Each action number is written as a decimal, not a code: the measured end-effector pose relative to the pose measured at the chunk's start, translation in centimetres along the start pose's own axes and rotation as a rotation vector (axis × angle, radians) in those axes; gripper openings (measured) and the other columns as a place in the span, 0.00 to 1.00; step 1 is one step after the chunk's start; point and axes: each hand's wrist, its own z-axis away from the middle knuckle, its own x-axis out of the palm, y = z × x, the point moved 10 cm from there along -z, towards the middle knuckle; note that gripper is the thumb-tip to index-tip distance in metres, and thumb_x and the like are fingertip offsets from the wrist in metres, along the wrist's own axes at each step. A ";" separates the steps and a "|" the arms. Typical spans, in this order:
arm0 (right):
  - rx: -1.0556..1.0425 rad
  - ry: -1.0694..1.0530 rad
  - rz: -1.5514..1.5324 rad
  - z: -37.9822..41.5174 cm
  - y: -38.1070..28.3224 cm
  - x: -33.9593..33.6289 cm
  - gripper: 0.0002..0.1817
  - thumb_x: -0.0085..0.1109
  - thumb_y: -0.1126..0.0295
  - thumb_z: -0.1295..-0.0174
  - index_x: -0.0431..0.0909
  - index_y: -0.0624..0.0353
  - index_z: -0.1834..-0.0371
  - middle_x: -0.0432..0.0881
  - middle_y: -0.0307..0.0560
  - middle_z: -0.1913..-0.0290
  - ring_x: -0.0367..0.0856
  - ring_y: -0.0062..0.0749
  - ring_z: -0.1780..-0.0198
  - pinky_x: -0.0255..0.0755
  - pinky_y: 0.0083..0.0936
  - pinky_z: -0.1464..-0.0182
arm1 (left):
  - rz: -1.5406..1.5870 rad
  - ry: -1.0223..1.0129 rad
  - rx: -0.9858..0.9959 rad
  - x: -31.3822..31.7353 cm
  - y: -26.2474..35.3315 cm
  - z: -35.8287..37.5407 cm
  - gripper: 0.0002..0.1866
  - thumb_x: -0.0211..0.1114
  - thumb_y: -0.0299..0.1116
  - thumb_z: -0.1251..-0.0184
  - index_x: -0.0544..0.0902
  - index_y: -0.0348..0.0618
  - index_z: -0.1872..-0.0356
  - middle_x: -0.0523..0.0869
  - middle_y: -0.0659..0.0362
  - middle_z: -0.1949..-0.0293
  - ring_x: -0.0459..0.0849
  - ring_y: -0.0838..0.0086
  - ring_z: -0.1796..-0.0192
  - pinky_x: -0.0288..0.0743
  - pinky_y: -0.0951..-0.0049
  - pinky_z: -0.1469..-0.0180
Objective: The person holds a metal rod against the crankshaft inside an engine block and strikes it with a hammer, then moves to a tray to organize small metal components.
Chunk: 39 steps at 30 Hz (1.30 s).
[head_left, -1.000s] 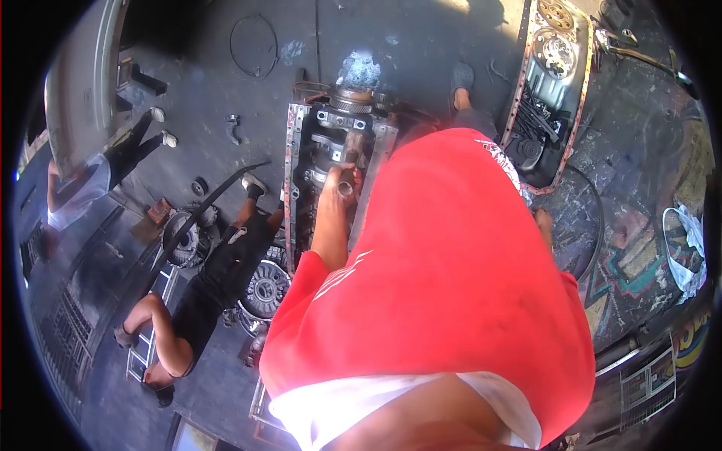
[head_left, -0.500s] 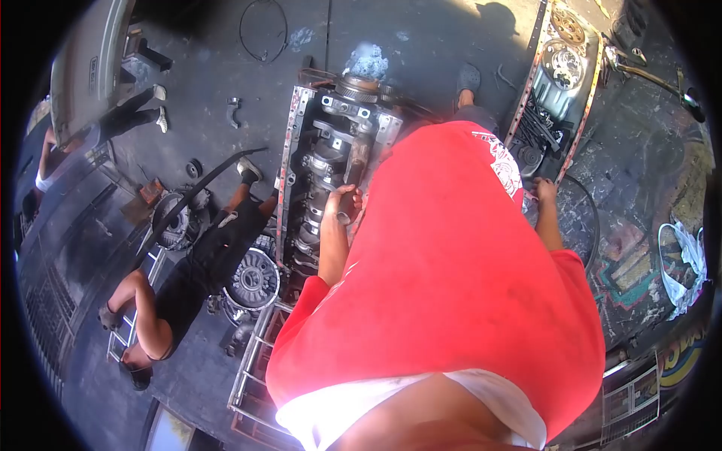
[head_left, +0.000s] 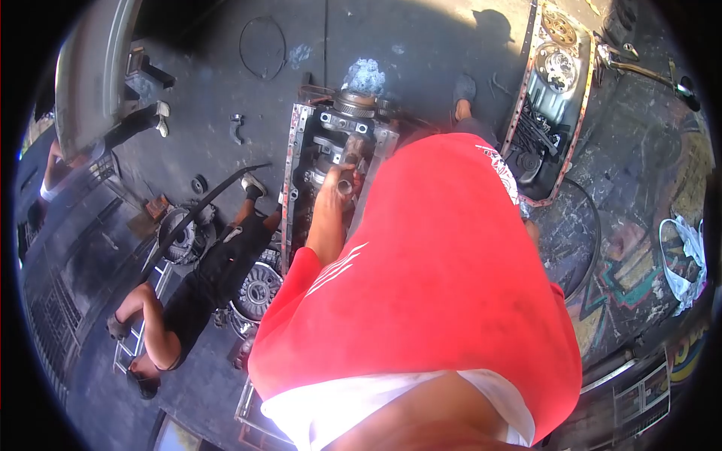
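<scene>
Shirt [head_left: 421, 286]: red, filling the middle of the view and blocking sight of part of the engine block's right side.
Left hand [head_left: 329, 192]: fingers curled and clamped around the metal tube.
Metal tube [head_left: 344, 187]: inside the grip, its open end just beside the curled fingers and facing the wearer; the rest runs forward over the engine block.
Right hand [head_left: 532, 230]: nearly all behind the shirt, a bit of skin showing at the edge; whether its fingers are apart or together cannot be told.
Engine block [head_left: 289, 165]: open under the left hand, crankshaft [head_left: 329, 144] exposed, toothed wheel [head_left: 353, 104] at the far end.
Clutch housing [head_left: 257, 292]: on the floor, left of the block.
Co-worker [head_left: 207, 289]: dark clothes, left of the block, one shoe near it.
Long pan [head_left: 519, 113]: right of the block, well apart, holding round plates and loose dark parts.
Plastic bag [head_left: 686, 263]: far right, on the floor.
Second person [head_left: 128, 135]: far left, partly behind a pale panel [head_left: 90, 75].
</scene>
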 end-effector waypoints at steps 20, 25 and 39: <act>0.061 -0.948 0.670 34.4 -29.0 42.7 0.27 0.53 0.50 0.46 0.69 0.64 0.55 0.77 0.49 0.61 0.77 0.31 0.67 0.70 0.28 0.62 | 0.026 0.021 0.234 10.1 5.7 0.9 0.21 0.59 0.25 0.52 0.67 0.31 0.54 0.75 0.55 0.75 0.75 0.72 0.81 0.70 0.73 0.82; 0.022 -0.843 0.486 36.7 -31.2 46.4 0.09 0.53 0.67 0.47 0.70 0.59 0.66 0.73 0.45 0.76 0.72 0.34 0.75 0.71 0.31 0.72 | 0.046 0.042 0.537 14.9 9.8 0.4 0.43 0.61 0.26 0.48 0.41 0.35 0.35 0.77 0.45 0.63 0.77 0.70 0.79 0.73 0.73 0.81; -0.096 -0.497 0.580 31.5 -40.1 46.6 0.02 0.47 0.74 0.48 0.67 0.59 0.76 0.70 0.42 0.83 0.69 0.29 0.83 0.71 0.27 0.78 | 0.485 0.544 -0.155 -4.1 -25.2 -0.3 0.28 0.59 0.35 0.42 0.65 0.32 0.42 0.82 0.49 0.68 0.82 0.66 0.75 0.73 0.70 0.76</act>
